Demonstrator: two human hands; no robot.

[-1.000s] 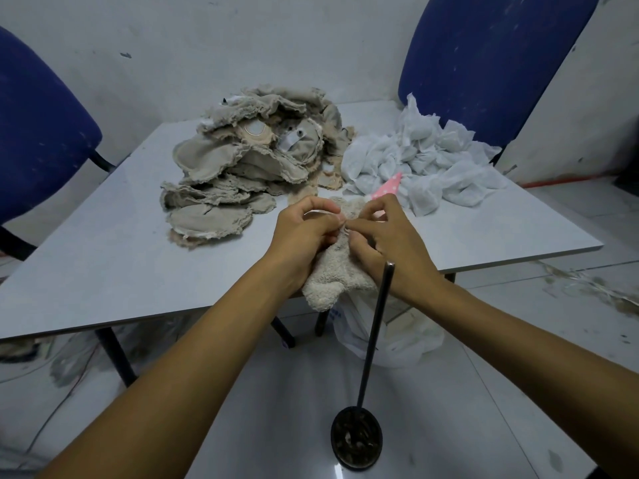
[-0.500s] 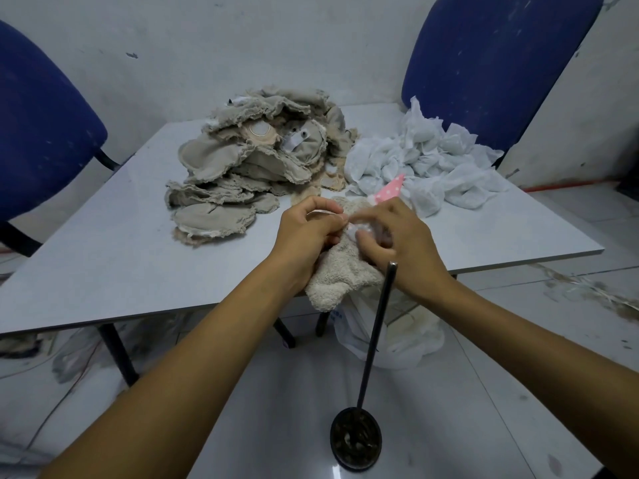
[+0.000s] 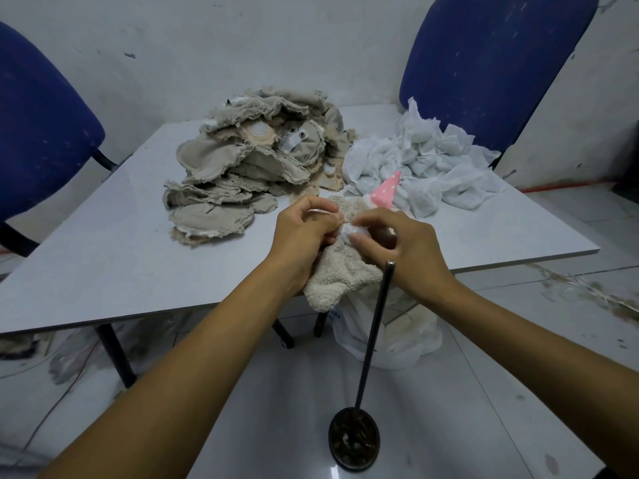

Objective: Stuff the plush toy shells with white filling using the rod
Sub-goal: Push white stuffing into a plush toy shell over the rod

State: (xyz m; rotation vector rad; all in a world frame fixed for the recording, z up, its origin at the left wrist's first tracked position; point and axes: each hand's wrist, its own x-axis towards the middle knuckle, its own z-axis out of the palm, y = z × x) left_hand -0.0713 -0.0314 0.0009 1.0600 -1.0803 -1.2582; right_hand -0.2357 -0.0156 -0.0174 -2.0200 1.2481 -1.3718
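I hold a cream plush toy shell [image 3: 337, 276] with a pink dotted cone [image 3: 385, 193] at the table's near edge. My left hand [image 3: 306, 233] grips the shell by its opening. My right hand [image 3: 403, 248] pinches a wad of white filling [image 3: 351, 230] at that opening, thumb and fingertips pressed on it. The dark rod [image 3: 375, 331] stands upright on its round base [image 3: 353, 439] on the floor, just below my right hand, and neither hand touches it. A heap of flat beige shells [image 3: 249, 171] lies further back on the table, with a pile of white filling [image 3: 422, 164] to its right.
The grey table [image 3: 103, 247] stands between two blue chairs, one at the left [image 3: 41, 133] and one at the back right [image 3: 484, 70]. A white plastic bag [image 3: 397, 337] sits on the floor under the table's near edge.
My right hand's fingers have shifted at the shell's opening and the white wad now shows between my thumbs. The shell sits slightly lower; the rod has not moved.
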